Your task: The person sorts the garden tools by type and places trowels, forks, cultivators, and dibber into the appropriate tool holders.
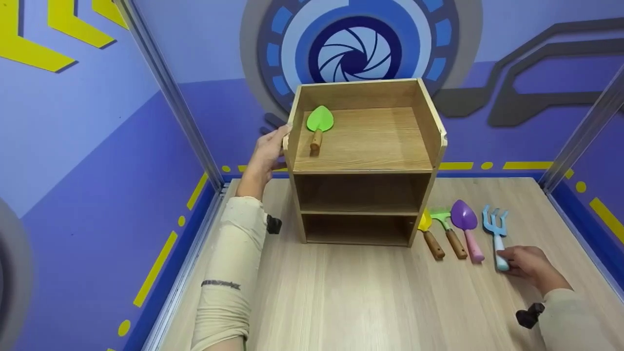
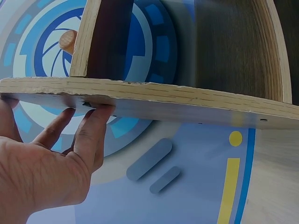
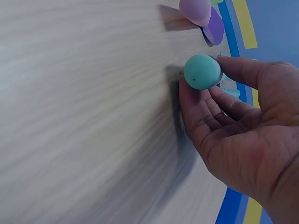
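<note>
A wooden shelf point(image 1: 360, 170) stands upright on the table, with a green trowel point(image 1: 319, 121) on its top board. My left hand point(image 1: 267, 152) is at the shelf's left side; in the left wrist view its fingertips touch the outer face of the side panel point(image 2: 187, 109). At the right, my right hand point(image 1: 531, 265) pinches the handle of a light blue hand fork point(image 1: 498, 239) between thumb and fingers. The right wrist view shows the handle's round turquoise end point(image 3: 202, 72) in that grip, close to the tabletop. The fork's tines point away from me.
Between the shelf and the fork lie a purple trowel point(image 1: 464, 215) with a pink handle, a green rake point(image 1: 451, 234) and a partly hidden yellow tool point(image 1: 431, 239). Blue printed walls point(image 1: 214, 117) enclose the wood-patterned table point(image 1: 341, 297) at the back and sides.
</note>
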`<action>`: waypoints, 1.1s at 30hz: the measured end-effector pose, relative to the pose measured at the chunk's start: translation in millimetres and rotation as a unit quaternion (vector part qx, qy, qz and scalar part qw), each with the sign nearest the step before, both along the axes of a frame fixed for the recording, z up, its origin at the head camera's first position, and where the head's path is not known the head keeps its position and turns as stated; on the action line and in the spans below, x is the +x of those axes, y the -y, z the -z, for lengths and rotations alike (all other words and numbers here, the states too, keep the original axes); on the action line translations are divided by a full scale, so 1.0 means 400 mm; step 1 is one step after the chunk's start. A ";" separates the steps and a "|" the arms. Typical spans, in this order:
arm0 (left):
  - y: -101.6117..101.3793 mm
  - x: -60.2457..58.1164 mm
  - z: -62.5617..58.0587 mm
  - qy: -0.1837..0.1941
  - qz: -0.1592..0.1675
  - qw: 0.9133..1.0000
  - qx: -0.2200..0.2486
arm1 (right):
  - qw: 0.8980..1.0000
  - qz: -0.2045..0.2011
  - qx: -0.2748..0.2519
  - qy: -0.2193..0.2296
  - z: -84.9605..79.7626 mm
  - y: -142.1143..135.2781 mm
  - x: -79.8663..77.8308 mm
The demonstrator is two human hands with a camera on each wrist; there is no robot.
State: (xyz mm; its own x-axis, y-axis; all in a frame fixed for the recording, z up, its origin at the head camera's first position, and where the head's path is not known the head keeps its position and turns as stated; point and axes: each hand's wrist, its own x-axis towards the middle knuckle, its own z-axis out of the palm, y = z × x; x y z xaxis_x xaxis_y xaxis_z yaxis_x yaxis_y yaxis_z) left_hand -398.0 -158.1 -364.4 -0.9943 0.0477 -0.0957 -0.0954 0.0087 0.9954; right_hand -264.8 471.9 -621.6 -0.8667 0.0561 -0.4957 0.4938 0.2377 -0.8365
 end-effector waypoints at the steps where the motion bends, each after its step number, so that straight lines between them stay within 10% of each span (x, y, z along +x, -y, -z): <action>1: -0.001 -0.001 0.000 0.000 0.001 1.000 0.000 | 1.000 -0.002 0.001 -0.001 0.001 0.000 0.000; 18: -0.005 0.000 -0.001 0.007 -0.009 1.000 0.000 | 1.000 0.015 -0.009 -0.015 -0.024 0.004 0.006; 33: -0.003 0.004 -0.002 0.010 -0.008 1.000 -0.009 | 0.993 0.011 -0.005 -0.115 -0.105 0.072 -0.004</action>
